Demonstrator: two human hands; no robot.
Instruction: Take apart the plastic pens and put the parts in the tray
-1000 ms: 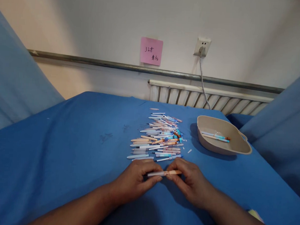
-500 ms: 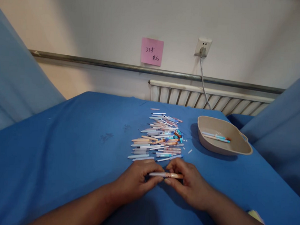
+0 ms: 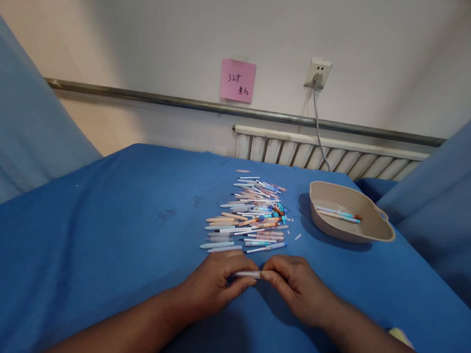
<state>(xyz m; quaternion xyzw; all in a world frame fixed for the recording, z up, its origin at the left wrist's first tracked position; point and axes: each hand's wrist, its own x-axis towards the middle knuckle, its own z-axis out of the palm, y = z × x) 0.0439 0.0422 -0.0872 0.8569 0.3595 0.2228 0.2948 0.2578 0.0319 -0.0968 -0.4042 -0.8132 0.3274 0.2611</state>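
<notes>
Between my two hands lies a slim pen (image 3: 248, 274), held level, its pale grey end to the left. My left hand (image 3: 219, 280) pinches that pale end between thumb and fingers. The fingers of my right hand (image 3: 299, 288) are closed round the other end and cover most of it. Just beyond my hands spreads a pile of pen parts (image 3: 245, 218): pale blue, grey and orange barrels, white refills and clear printed tubes. Small white scraps (image 3: 297, 236) lie at its right side.
A beige plastic basin (image 3: 377, 232) at the right holds a few pens (image 3: 337, 215). Blue cloth (image 3: 112, 233) covers the table. A yellow object (image 3: 400, 337) lies by my right forearm. Behind are a radiator (image 3: 283, 150), a metal rail (image 3: 176, 101) and a pink note (image 3: 238, 80).
My right fingers have shifted along the pen and now hide its orange part, which showed before. My left hand keeps its grip in nearly the same place.
</notes>
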